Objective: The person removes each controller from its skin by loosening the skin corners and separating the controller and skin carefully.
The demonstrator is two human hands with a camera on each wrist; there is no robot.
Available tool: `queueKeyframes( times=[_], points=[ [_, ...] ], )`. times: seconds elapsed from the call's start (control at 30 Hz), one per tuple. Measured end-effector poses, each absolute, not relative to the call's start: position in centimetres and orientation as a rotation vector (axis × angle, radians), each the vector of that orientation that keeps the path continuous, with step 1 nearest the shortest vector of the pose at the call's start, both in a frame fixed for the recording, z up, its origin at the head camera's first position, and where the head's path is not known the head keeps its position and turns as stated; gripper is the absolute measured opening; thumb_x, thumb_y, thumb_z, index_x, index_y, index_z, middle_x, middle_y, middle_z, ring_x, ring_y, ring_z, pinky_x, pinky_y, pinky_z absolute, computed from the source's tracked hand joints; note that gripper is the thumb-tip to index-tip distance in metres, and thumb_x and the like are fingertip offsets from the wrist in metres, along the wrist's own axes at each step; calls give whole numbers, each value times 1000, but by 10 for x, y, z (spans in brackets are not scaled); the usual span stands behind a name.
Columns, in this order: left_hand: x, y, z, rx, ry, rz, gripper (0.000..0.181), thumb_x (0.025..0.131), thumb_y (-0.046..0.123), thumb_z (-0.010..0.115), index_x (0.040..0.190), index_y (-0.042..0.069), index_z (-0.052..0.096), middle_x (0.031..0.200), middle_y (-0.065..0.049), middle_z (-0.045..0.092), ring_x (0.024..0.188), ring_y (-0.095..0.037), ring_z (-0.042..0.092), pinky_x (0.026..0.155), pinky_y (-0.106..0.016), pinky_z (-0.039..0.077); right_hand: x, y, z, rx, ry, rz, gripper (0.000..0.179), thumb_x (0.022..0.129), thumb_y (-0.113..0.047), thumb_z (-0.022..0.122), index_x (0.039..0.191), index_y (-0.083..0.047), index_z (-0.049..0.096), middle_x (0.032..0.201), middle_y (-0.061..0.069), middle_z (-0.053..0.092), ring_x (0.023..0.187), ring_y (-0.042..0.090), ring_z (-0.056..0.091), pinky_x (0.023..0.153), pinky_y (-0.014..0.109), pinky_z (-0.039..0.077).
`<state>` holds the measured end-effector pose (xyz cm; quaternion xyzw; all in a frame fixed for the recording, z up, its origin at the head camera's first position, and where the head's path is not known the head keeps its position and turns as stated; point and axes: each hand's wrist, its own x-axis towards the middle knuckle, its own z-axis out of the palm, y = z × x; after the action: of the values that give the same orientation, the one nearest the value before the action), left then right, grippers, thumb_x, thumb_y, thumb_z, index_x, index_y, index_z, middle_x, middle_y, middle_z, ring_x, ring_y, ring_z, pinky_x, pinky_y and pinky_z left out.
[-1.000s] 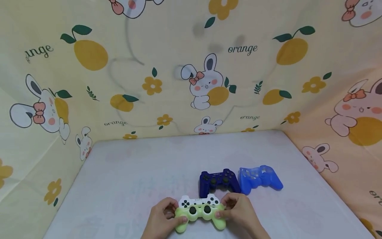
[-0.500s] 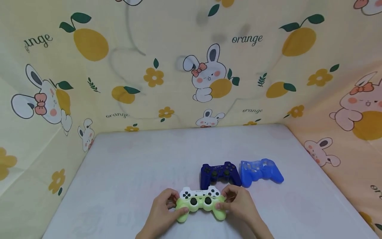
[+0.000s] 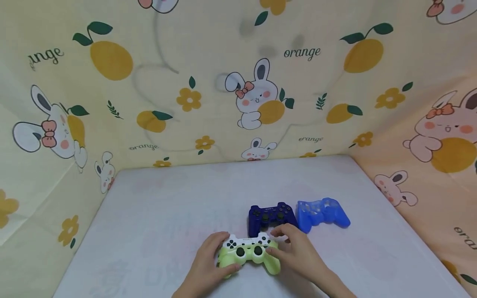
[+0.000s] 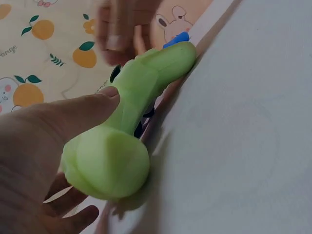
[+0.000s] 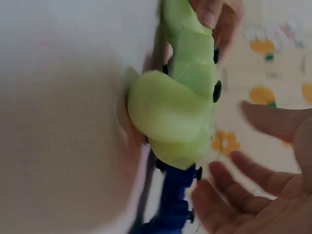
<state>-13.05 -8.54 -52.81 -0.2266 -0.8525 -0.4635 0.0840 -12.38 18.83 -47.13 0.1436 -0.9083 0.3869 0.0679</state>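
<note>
A white game controller (image 3: 246,240) with a pale green silicone cover (image 3: 272,265) over its lower part sits near the front of the table. My left hand (image 3: 208,260) holds it by the left grip, thumb on top and fingers round the far side. In the left wrist view, that thumb lies across the green cover (image 4: 112,161). Beside the other grip is my right hand (image 3: 298,252), fingers loosely spread. The right wrist view shows a gap between this right hand (image 5: 263,180) and the cover. The controller's underside is hidden.
Just behind lies a dark blue controller (image 3: 273,211), close to my right fingertips. A bright blue silicone cover (image 3: 323,213) rests to its right. Patterned cloth walls (image 3: 208,74) enclose the white table (image 3: 167,207) at the back and sides.
The right hand has let go of the white controller and opened its fingers beside it. My left hand has shifted its fingers on the left grip. The view has tilted slightly.
</note>
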Motion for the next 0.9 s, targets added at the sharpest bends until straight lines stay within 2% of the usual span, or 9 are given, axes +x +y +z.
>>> queueKeyframes(
  times=[0.23,0.4,0.63,0.8,0.9],
  points=[
    [-133,-78,-518,-673,-2642,-1356,74,76,48,82,135,10,57,137,0,51,128,-23,45,105,-49,37,-141,202,-459,788,-2633,1135,21,88,-32,76,103,-19,68,99,-11,64,90,15,61,72,34,54],
    [-135,-76,-515,-743,-2675,-1256,69,78,46,81,133,10,60,138,-1,51,129,-24,44,105,-48,37,-151,199,-468,966,-2631,1198,19,90,-28,74,101,-13,72,95,-6,67,83,14,60,66,31,53],
    [-142,-73,-511,-813,-2654,-1227,58,78,41,83,124,9,67,132,-3,57,124,-24,50,102,-47,40,-158,190,-476,1012,-2676,1211,12,90,-25,74,96,-16,78,87,-16,63,76,13,57,62,30,50],
    [-142,-70,-510,-799,-2638,-1232,47,78,36,84,115,11,70,130,-6,60,120,-26,54,99,-47,43,-162,186,-478,1044,-2678,1217,9,90,-21,74,94,-14,79,83,-15,61,73,10,55,61,25,47],
    [-142,-71,-511,-792,-2644,-1193,46,77,36,84,115,12,71,129,-6,61,119,-26,55,98,-47,44,-165,184,-479,1058,-2697,1248,5,90,-17,74,90,-15,78,79,-15,60,70,6,51,58,23,45]
  ],
)
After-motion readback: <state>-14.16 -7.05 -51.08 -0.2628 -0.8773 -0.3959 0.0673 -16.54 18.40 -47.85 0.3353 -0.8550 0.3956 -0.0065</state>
